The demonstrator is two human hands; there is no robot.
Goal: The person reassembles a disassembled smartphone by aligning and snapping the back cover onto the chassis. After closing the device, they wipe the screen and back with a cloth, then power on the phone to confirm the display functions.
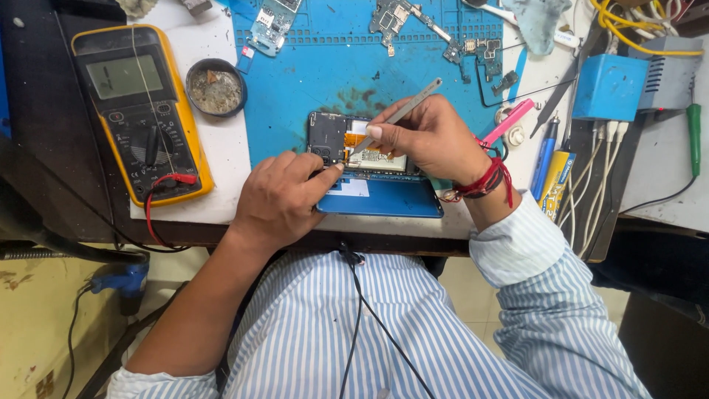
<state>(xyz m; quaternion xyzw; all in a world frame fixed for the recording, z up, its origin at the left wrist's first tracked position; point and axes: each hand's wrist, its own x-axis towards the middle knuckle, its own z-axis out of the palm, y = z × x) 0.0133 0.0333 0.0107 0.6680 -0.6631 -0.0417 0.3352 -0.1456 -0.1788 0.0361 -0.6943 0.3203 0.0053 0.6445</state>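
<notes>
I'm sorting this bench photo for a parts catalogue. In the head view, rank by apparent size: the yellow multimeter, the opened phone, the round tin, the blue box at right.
Largest to smallest:
1. yellow multimeter
2. opened phone, partly hidden by both hands
3. blue box
4. round tin
The box and the tin look close in size.

The right hand [436,140] covers the right end of the opened blue phone with its back removed [369,166], and the left hand [284,196] hides its lower left corner. The tip of the thin metal tweezers [402,112] is too small to tell whether it touches the parts inside. The green circuit boards [273,22] on the blue rubber mat [325,66] are cut off by the top edge.
</notes>
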